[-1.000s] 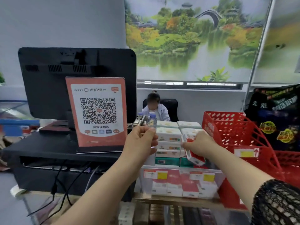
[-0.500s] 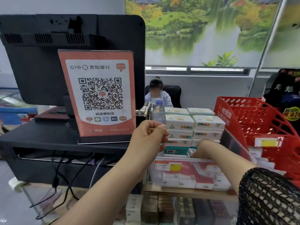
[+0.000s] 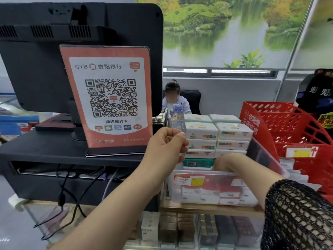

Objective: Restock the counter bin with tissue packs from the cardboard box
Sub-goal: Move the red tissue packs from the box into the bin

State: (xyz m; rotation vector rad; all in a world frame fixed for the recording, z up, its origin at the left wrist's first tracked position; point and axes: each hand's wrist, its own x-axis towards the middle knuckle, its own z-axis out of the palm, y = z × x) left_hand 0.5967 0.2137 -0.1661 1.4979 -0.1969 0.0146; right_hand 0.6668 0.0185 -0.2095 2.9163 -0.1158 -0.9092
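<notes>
- Matte black monitor, with a glossy orange QR sign in front of it.
- Left hand: fingers curled, thumb on forefinger, at the bin's left corner; I cannot tell whether it holds anything.
- Clear plastic bin holds blocky red-and-white tissue packs.
- Right hand dips inside the bin; fingers hidden, grip unknowable.
- Red latticed basket.

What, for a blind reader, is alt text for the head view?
A right hand reaches into a clear counter bin of red-and-white tissue packs while the left hand pinches the bin's left wall. White packs are stacked behind, by a QR sign.
</notes>
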